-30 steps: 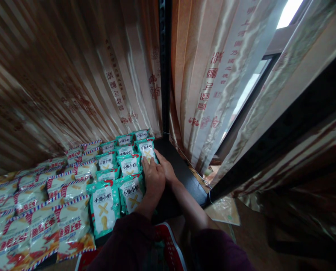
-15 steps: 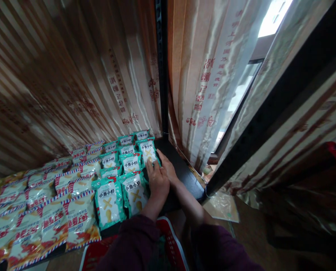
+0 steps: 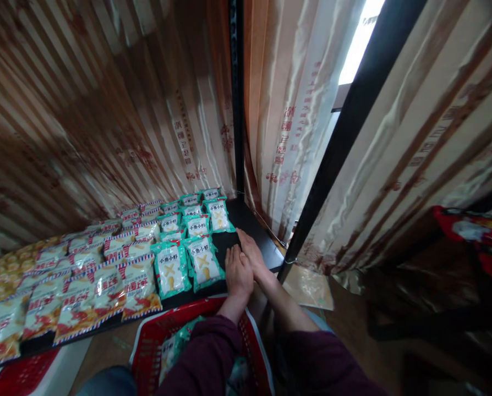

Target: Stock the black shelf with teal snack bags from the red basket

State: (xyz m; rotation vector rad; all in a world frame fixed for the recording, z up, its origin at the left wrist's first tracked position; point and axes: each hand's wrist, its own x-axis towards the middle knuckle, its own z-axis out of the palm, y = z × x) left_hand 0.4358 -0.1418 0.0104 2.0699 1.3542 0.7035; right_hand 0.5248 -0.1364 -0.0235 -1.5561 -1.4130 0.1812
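My left hand rests over the bare dark shelf top, its fingers stretched out and holding nothing. Against it lies my right hand, flat and open, the two touching at the palms and wrists. Just left of them are green-edged snack bags standing in rows. Nearest are a front bag and a rear bag, both apart from my fingers. Another front bag leans beside them.
White snack bags with striped edges fill the shelf's left part. Below my arms stands a red basket with green bags inside. A black post rises at the right, and curtains hang behind.
My hands have drawn back from the rear green bag, which now stands free of my fingers. The view has shifted, showing more of the red basket.
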